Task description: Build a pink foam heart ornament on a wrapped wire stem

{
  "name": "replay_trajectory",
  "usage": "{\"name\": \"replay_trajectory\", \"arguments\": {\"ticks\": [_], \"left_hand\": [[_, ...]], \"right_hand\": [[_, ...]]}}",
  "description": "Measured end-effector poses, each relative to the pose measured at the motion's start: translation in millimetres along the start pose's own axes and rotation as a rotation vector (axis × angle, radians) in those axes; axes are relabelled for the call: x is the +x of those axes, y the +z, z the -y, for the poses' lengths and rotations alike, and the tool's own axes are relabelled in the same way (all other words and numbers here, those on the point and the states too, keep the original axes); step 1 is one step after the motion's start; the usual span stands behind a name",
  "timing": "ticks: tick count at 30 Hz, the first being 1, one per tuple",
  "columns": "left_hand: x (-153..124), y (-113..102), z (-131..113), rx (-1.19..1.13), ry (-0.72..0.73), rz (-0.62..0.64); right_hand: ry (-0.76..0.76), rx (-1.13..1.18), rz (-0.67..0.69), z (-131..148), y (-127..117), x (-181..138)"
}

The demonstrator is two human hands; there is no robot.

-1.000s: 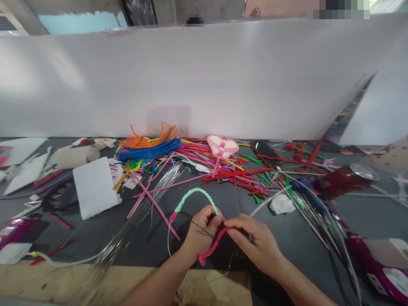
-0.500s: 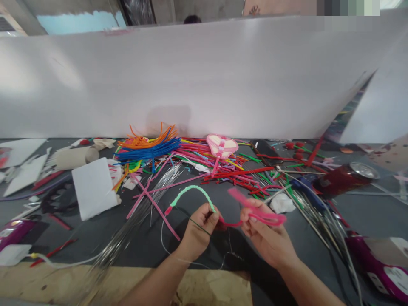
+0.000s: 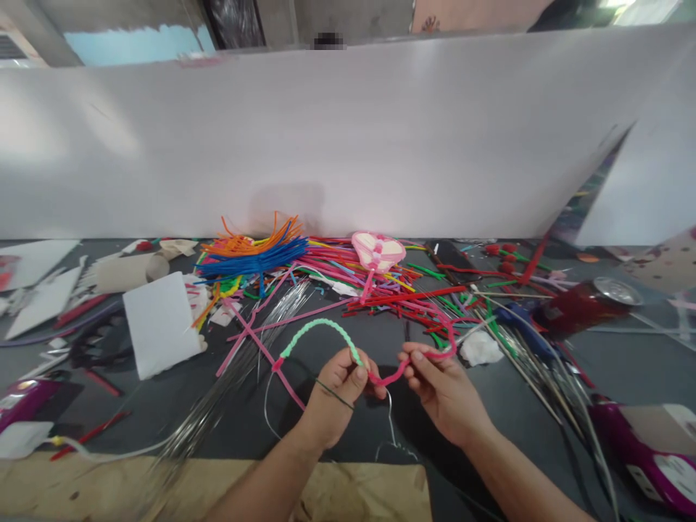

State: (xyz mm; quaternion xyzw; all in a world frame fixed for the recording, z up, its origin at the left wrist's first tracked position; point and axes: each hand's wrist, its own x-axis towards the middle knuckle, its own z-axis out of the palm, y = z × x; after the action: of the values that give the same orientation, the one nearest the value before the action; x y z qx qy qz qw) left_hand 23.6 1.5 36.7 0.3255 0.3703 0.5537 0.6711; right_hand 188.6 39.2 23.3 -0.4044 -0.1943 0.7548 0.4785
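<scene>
My left hand (image 3: pixel 337 391) is closed on a wire wrapped in light green pipe cleaner (image 3: pixel 318 330), which arches up and left to a pink tip. A thin bare wire loops down below that hand. My right hand (image 3: pixel 438 384) pinches a pink pipe cleaner (image 3: pixel 421 359) that runs from the left hand's fingers and curls up past the right fingers. Both hands hover just above the dark table (image 3: pixel 348 435), close together.
A heap of coloured pipe cleaners (image 3: pixel 326 268) and a pink heart-shaped piece (image 3: pixel 378 250) lie behind the hands. Silver wires (image 3: pixel 233 370), a white card (image 3: pixel 160 322), a red can (image 3: pixel 584 304) and purple glue guns (image 3: pixel 652 457) surround them. A white partition (image 3: pixel 348 138) closes the back.
My right hand has swung the pink pipe cleaner from hanging below, up and over to the right, then back in toward the left hand. The green arch shifted slightly left.
</scene>
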Motion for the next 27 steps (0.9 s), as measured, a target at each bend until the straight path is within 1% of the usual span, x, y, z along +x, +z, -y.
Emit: {"name": "replay_trajectory", "arguments": {"ticks": [3,8,11,15,19,21,24,25,27], "left_hand": [[1,-2,-7,-0.152,0.015,-0.051],[5,-5,-13,-0.280,0.089,-0.183],[6,-4,-13,-0.274,0.111,-0.220],[5,-3,-12,-0.196,0.094,-0.280],[5,-4,-13,-0.145,0.057,-0.315],[5,-5,-15,-0.126,0.038,-0.324],[6,-4,-16,-0.081,0.001,-0.304],[5,-3,-15,-0.054,-0.015,-0.283],[5,-1,-11,0.010,-0.047,-0.234]], "right_hand": [[0.079,-0.098,0.072,-10,1,-1],[0.059,-0.294,0.227,-26,4,-11],[0.121,-0.326,0.283,-33,6,-17],[0.205,-0.353,0.346,-38,7,-23],[0.206,-0.441,0.418,-31,4,-18],[0.134,-0.490,0.374,-20,0,-10],[-0.054,-0.501,0.180,0,-7,-1],[-0.096,-0.497,0.142,6,-8,0],[-0.136,-0.524,0.142,12,-8,-1]]}}
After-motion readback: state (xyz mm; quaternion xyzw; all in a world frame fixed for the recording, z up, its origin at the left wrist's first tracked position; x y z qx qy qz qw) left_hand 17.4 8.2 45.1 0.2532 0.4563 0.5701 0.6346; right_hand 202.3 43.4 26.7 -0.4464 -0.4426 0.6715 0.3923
